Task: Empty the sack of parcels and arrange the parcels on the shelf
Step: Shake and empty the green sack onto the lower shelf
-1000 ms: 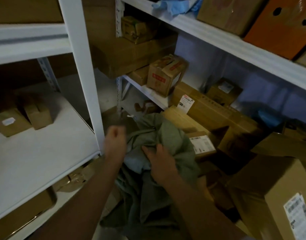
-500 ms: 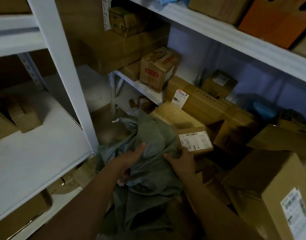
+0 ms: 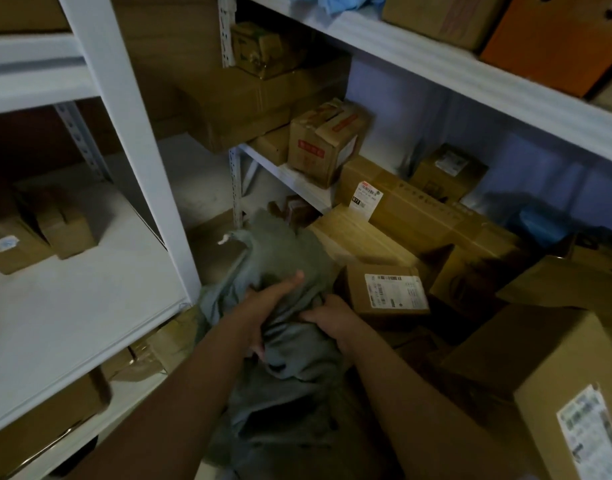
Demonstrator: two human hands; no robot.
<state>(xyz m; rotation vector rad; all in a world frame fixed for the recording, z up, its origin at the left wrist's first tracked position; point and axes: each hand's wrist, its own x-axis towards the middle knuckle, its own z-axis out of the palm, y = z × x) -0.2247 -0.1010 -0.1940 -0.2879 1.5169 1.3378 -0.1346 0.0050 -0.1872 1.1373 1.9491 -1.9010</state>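
While both hands work at the cloth, the step in hand reads as emptying the sack; shelving has yet to follow for whatever it holds.

Item 1, far left: white shelf (image 3: 90, 306), its board mostly bare. Two small parcels (image 3: 38, 233) stand at the back of it, one bearing a pale label. A white upright post (image 3: 131, 147) marks its right-hand corner.

Item 2, low centre: grey-green sack (image 3: 284, 261), slumped and crumpled on the floor between the shelf post and the heap of boxes. Contents not visible; whether any parcel remains inside cannot be told.

Item 3: left hand (image 3: 263, 306), laid over a gathered fold of the sack, thumb extended along the top, fingers curled under and gripping the cloth.

Item 4: right hand (image 3: 332, 317), just beside the left, fingers curled into the fabric and holding a bunch of it.

Item 5, right of the sack: labelled parcel (image 3: 387, 289), lying just beside the right hand, printed white label uppermost. Around and behind it, loose cardboard boxes (image 3: 419, 216) piled on the floor.

Item 6, near right: large box (image 3: 547, 368) with a blurred label on its side.

Next move, as judged: find the mouth of the sack, lift or upend the cloth so the contents slide out, then carry each parcel left to the bare board. Limp fabric will need a firm two-handed hold.
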